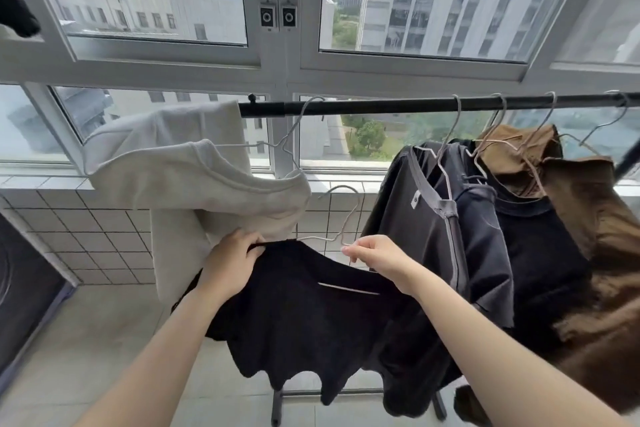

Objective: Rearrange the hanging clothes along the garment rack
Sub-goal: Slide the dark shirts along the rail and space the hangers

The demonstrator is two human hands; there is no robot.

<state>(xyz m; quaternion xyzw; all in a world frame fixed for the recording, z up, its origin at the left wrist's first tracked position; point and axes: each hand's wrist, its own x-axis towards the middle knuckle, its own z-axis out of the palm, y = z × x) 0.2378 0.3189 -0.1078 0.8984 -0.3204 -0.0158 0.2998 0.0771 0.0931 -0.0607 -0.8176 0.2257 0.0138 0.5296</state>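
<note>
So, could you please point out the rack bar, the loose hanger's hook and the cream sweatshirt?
rack bar [381, 106], head view, bare middle of the black bar
loose hanger's hook [341, 188], head view, top of its curve
cream sweatshirt [214, 191], head view, chest fabric

Rack bar [398, 107]: black. Hangers [446, 135]: pale grey wire. Leftmost sweatshirt [194, 184]: off-white, plain. Held T-shirt [298, 315]: black, plain (a thin light strip shows inside the collar). Next shirt [408, 218]: charcoal with lighter grey neckband. Then a dark navy top [540, 253]. Rightmost garment [595, 236]: brown. Wall tiles [86, 232]: white, dark grid lines.
</note>
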